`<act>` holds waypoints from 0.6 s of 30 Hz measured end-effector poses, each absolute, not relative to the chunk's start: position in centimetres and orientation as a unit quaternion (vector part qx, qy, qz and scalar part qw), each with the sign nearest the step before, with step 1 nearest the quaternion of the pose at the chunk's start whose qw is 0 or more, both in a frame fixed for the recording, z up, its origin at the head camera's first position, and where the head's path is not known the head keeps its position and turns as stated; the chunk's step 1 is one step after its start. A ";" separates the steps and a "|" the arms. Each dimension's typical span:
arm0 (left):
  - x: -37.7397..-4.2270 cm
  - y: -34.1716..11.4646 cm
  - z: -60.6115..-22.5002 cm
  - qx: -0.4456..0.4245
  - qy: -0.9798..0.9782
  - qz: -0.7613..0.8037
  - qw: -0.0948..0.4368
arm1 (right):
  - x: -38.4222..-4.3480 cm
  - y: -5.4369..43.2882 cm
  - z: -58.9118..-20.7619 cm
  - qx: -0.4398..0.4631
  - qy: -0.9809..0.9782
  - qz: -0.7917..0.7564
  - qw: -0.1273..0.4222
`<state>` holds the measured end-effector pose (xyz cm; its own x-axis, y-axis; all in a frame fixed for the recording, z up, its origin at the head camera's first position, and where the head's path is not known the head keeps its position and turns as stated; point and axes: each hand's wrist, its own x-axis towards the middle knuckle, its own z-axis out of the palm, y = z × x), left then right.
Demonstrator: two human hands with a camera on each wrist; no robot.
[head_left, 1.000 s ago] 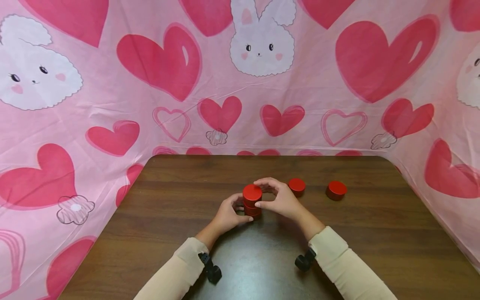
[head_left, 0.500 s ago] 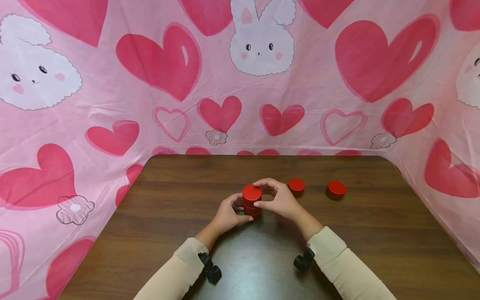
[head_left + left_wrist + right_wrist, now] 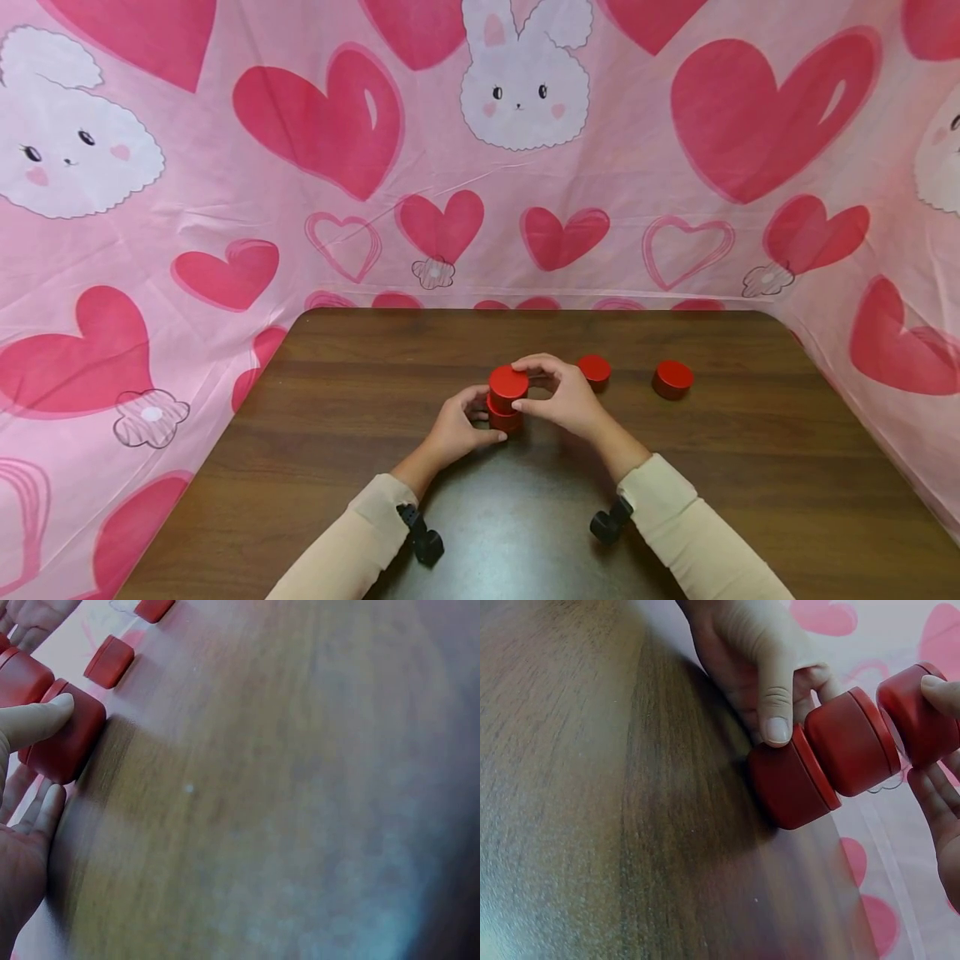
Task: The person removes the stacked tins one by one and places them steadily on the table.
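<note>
Three small red lidded tins are piled one over another at mid-table. My left hand (image 3: 452, 432) holds the bottom tin (image 3: 786, 786) steady, its thumb on the near side and its fingers behind. On that tin sits the middle tin (image 3: 847, 744). My right hand (image 3: 566, 402) pinches the top tin (image 3: 508, 382) between thumb and fingers. In the right wrist view a narrow gap shows between the top and middle tins, at least on one side. The top tin is shifted a little to the right of those below; its far side is hidden.
Two more red tins stand apart on the brown wooden table (image 3: 360, 367): a nearer tin (image 3: 595, 371) just behind my right hand, and another tin (image 3: 672, 379) farther right. A pink cloth (image 3: 450, 167) with hearts and rabbits hangs around the table.
Over the last half second my right hand has moved slightly up and right with the top tin, which now sits off-centre from the stack. My left hand stays put.
</note>
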<state>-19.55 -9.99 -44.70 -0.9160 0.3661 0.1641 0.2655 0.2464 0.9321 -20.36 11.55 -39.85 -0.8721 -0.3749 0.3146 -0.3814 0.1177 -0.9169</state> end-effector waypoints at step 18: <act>-19.5 -10.0 -44.7 0.197 0.787 0.582 0.047 | -19.9 12.8 -39.7 0.254 -0.741 0.621 0.034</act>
